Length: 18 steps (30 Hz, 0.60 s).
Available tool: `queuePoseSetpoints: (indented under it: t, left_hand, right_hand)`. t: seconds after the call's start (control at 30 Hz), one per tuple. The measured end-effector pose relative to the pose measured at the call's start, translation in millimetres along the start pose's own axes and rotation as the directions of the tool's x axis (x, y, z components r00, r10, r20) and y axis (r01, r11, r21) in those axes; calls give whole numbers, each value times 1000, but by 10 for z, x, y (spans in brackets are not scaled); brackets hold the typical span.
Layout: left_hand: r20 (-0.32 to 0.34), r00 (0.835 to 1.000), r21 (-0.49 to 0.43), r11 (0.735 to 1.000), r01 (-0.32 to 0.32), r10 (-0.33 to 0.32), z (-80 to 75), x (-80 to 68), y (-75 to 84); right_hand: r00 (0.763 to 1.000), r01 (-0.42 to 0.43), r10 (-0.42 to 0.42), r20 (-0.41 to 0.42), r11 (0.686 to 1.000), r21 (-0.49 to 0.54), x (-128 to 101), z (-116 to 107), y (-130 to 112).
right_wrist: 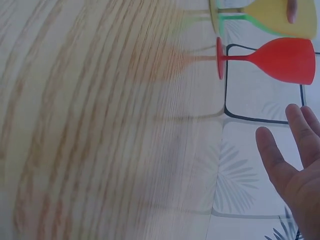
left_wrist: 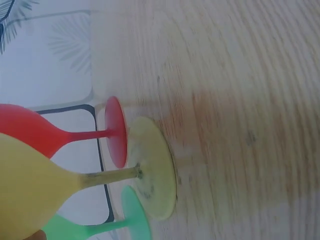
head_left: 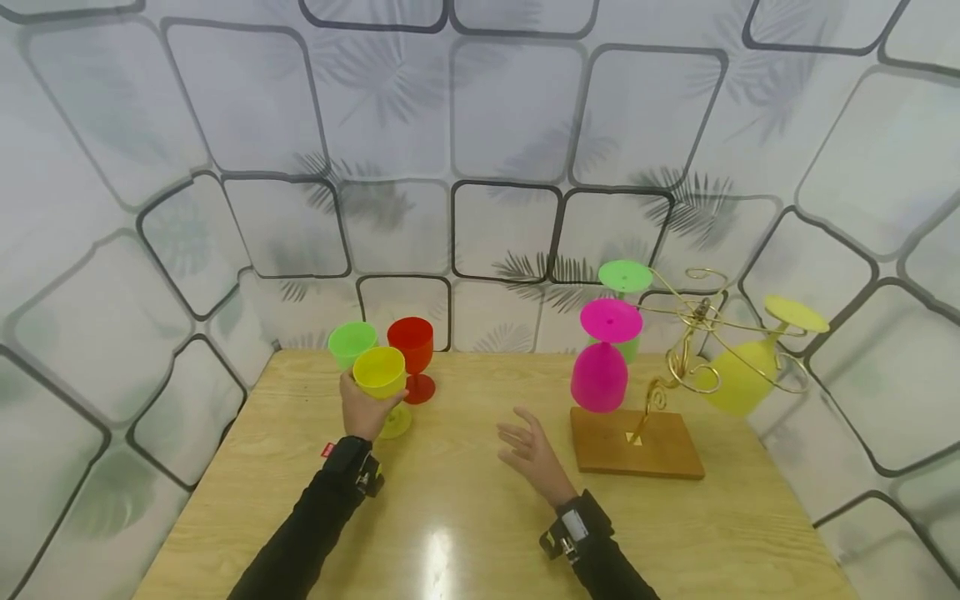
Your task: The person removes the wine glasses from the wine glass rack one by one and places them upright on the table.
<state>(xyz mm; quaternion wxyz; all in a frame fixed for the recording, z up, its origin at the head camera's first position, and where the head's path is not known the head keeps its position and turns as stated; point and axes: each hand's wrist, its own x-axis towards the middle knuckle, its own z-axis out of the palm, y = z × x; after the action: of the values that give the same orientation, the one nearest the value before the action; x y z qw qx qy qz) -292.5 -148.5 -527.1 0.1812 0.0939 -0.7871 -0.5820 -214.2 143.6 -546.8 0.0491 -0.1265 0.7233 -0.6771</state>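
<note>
left hand (head_left: 365,408) grips yellow plastic goblet (head_left: 381,372), upright, left of frame centre on wooden counter (head_left: 465,517) | right hand (head_left: 528,450) open, empty, centre | gold wire rack (head_left: 693,333) stands right of both, nearer the right hand

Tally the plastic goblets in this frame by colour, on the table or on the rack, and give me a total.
Yellow goblets: 2, one held in the left hand, one hanging on the gold rack
Green goblets: 2, one on the table, one on the rack
Red goblet: 1
Pink goblet: 1
Total: 6
</note>
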Motion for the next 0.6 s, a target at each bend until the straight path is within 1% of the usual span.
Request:
queuePoseSetpoints:
  t: [0.17,0.3,0.43,0.47,0.53,0.6]
  left_hand:
    - [-53,999,-22,1000,3,-4,82,-10,18]
    - [-57,998,-40,999,12,-15,97,-9,36]
    - [-37,995,-104,991,86,-91,101,-45,18]
    - [-39,993,-102,989,108,-112,106,-59,8]
    - [-60,986,-93,985,147,-153,116,-125,-12]
    - [-106,982,-57,987,152,-158,135,-223,-42]
  right_hand:
    - [1000,0,0,23,1000,20,-4,11,2]
    - [1000,2,-2,28,1000,9,6,-5,12]
    - [1000,4,-4,26,1000,-2,-4,-23,-1]
    - [1000,8,-8,22,1000,-1,-7,-30,-8]
    - [1000,16,-16,22,1000,7,-26,-34,-19]
    - [999,24,-24,22,1000,4,-56,-30,-26]
